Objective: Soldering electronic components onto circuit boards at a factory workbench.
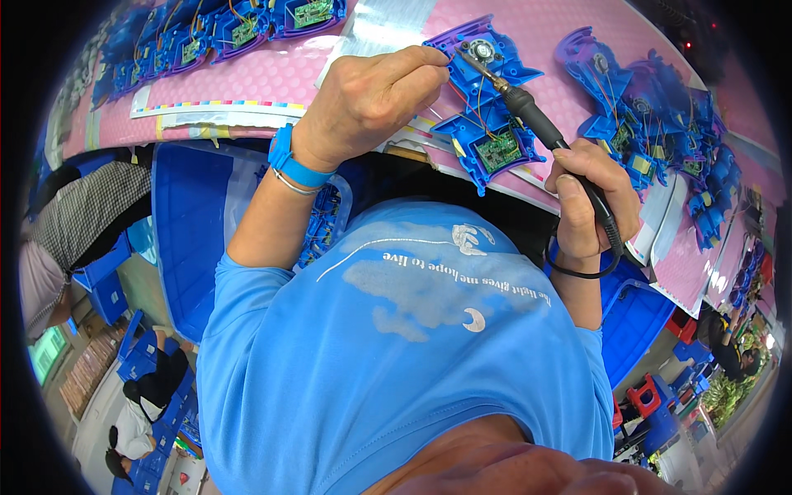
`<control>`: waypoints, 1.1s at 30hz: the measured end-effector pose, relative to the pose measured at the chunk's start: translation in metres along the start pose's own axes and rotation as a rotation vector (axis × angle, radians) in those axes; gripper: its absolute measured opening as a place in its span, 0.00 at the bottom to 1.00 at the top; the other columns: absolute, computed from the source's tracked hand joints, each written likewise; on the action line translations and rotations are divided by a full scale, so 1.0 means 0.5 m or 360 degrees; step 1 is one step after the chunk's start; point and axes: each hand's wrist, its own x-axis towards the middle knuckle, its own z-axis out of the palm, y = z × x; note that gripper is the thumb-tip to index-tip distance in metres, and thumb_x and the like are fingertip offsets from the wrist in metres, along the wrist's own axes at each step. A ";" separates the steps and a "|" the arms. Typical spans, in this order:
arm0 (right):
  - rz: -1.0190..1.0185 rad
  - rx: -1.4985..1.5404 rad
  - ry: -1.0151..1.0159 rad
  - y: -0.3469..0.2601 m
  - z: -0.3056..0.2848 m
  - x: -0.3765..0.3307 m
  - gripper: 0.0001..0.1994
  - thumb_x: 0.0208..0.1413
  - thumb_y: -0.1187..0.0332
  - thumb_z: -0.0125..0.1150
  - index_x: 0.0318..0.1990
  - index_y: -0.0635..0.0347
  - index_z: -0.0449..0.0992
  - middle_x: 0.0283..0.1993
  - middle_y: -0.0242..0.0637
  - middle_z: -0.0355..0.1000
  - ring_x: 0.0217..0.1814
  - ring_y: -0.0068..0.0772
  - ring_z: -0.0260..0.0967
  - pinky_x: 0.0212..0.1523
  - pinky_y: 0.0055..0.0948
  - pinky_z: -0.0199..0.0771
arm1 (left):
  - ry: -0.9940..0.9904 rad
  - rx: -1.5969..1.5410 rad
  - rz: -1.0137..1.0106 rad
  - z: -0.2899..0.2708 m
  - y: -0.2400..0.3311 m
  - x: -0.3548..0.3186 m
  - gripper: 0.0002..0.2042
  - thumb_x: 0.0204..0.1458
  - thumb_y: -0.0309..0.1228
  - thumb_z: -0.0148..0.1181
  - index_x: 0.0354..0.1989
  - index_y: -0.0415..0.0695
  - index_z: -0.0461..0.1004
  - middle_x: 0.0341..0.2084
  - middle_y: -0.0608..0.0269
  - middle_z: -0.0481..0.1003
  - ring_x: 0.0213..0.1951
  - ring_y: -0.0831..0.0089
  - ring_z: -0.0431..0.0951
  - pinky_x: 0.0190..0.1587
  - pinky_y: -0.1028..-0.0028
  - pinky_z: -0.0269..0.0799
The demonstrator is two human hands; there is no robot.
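- While the right hand grips a soldering iron by its handle, the tip sits at or close to the round metal part in an open blue shell near the table's front edge.
- Left hand: fingers pinched narrow beside the shell's upper half; too fine to tell if solder wire is between them.
- Done, my read: green circuit board seated, thin wires bridging both halves. Left: joint work up top; halves unclosed.
- More open shells upper left, others piled right.
- Materials: glossy moulded plastic, purple rims, jagged outline; dotted pink sheet underneath.
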 end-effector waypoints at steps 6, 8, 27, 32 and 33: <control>-0.0012 -0.0035 0.0016 0.012 -0.002 -0.005 0.10 0.48 0.75 0.63 0.39 0.71 0.79 0.24 0.43 0.75 0.21 0.33 0.71 0.24 0.29 0.67 | 0.0018 0.0017 0.0020 0.002 -0.003 -0.004 0.06 0.48 0.23 0.71 0.32 0.39 0.79 0.39 0.61 0.84 0.33 0.71 0.84 0.30 0.76 0.79; -0.0023 -0.0002 0.0038 0.009 0.000 -0.004 0.10 0.48 0.75 0.63 0.39 0.71 0.79 0.24 0.43 0.75 0.21 0.33 0.71 0.24 0.29 0.67 | 0.0007 0.0017 0.0017 0.000 -0.001 -0.003 0.06 0.48 0.23 0.71 0.32 0.39 0.79 0.39 0.61 0.84 0.33 0.71 0.84 0.30 0.76 0.79; -0.0060 0.0031 0.0037 0.000 -0.004 -0.005 0.12 0.54 0.74 0.61 0.43 0.75 0.77 0.24 0.43 0.71 0.22 0.31 0.68 0.26 0.29 0.62 | 0.0032 -0.0012 0.0007 0.003 -0.005 -0.005 0.08 0.48 0.22 0.71 0.36 0.41 0.80 0.38 0.63 0.84 0.31 0.71 0.84 0.28 0.76 0.78; -0.0050 0.0055 0.0049 -0.005 -0.006 -0.007 0.12 0.54 0.74 0.61 0.44 0.74 0.77 0.23 0.43 0.71 0.22 0.31 0.67 0.26 0.29 0.62 | 0.0067 -0.0015 -0.0007 -0.005 -0.003 -0.004 0.09 0.47 0.22 0.72 0.37 0.42 0.82 0.37 0.63 0.83 0.29 0.71 0.83 0.26 0.77 0.76; -0.0037 0.0053 0.0060 -0.006 -0.007 -0.009 0.12 0.54 0.74 0.61 0.44 0.74 0.77 0.23 0.43 0.71 0.22 0.31 0.67 0.26 0.29 0.62 | 0.0062 -0.0015 -0.0030 -0.010 0.000 -0.004 0.10 0.46 0.21 0.72 0.38 0.43 0.83 0.36 0.63 0.83 0.28 0.72 0.83 0.26 0.77 0.75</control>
